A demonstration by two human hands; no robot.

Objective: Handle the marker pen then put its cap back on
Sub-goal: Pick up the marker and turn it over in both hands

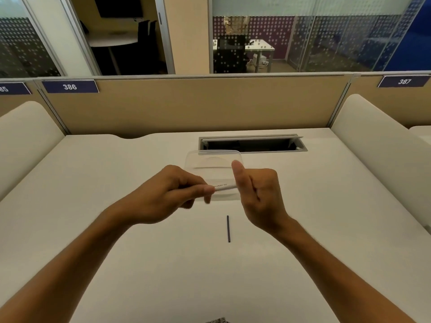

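A white marker pen with small dark print lies level in the air above the desk, held between both hands. My left hand pinches its left end with thumb and fingertips. My right hand is closed around its right end, thumb raised; that end is hidden in the fist, so I cannot tell whether the cap is there. A thin dark stick, possibly the pen's ink core, rests on the white desk just below the hands.
A clear plastic box sits on the desk right behind the hands. Further back is an open cable slot in the desk. Beige partitions close the back and padded white dividers flank both sides. A small patterned object peeks in at the bottom edge.
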